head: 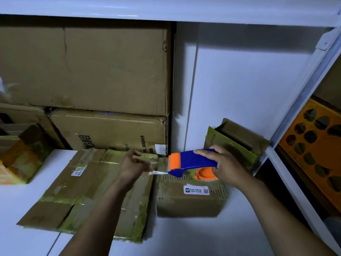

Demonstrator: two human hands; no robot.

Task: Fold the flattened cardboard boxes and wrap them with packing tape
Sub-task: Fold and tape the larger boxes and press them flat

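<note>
Clear tape [159,172] runs from dispenser [193,161], gripped by my right hand [224,168], to my left hand [134,166], fingers [144,165] pinching its end; slack could fold it onto itself above the box [190,198].

Carton [110,126] print and small box [190,202] label [196,189] are illegible.

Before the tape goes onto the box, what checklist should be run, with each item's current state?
1. Right hand grips the tape dispenser: ok.
2. Left hand pinches the tape end: ok.
3. Tape drawn out between that grip and the dispenser: ok.
4. Small box sits folded under the dispenser: ok.
5. Its top seam shut: cannot tell, the dispenser covers part.
6. Flattened cardboard beside it folded: not ok, it lies flat.
</note>
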